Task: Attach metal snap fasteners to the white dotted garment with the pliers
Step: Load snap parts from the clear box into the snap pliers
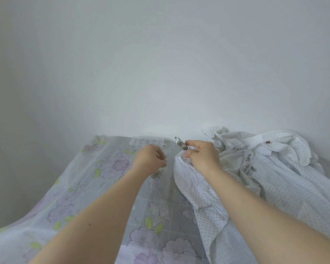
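The white dotted garment [255, 174] lies crumpled over the right half of the table, one edge running toward me. My right hand [202, 156] rests on that edge and is closed around the metal pliers [180, 143], whose head points up and to the left. My left hand [151, 158] hovers just left of the garment with its fingers pinched on a small metal snap fastener [165, 160]. Several loose snap fasteners [157, 174] lie on the cloth right under that hand.
A clear plastic compartment box [146, 144] stands at the back by the wall. A floral tablecloth [84, 187] over a grid mat covers the table. A few stray fasteners [122, 162] lie to the left. The table's left edge drops off.
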Tool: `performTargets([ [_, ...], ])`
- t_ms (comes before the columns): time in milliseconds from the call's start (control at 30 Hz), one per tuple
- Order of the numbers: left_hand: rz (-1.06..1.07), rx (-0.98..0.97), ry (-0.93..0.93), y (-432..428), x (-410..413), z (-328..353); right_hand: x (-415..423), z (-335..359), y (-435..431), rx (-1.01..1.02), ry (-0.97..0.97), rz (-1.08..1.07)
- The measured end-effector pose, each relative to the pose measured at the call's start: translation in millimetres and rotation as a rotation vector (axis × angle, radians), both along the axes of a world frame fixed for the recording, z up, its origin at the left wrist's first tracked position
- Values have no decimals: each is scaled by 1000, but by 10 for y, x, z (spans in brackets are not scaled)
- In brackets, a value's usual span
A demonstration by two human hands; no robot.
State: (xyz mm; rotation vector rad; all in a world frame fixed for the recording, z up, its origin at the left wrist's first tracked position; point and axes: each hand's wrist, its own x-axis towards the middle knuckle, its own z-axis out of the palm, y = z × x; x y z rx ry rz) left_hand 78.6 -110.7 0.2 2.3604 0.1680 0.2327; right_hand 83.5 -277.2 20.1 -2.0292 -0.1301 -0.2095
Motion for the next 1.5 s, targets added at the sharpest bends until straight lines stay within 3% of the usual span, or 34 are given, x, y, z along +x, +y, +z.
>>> performTargets([
  [300, 53, -592, -215, 6, -26, 179, -29, 6, -2, 19, 5, 21],
  [500, 80, -567, -314, -93, -25, 277, -48, 40, 17, -8, -3, 56],
  [667, 138, -399, -404, -177, -53, 317, -59, 51, 44, -17, -22, 80],
  [967, 178, -294, -380, -159, -66, 367, -145, 80, 96, -26, -32, 114],
  [1100, 188, -453, -296, -110, -42, 365, -161, 93, 98, -44, -40, 101],
  [1300, 62, -925, -7, -7, -68, 354, -192, 108, 69, -59, -31, 116],
  [1500, 44, -940, -60, -23, -52, 336, -226, 139, 84, -52, -30, 132],
])
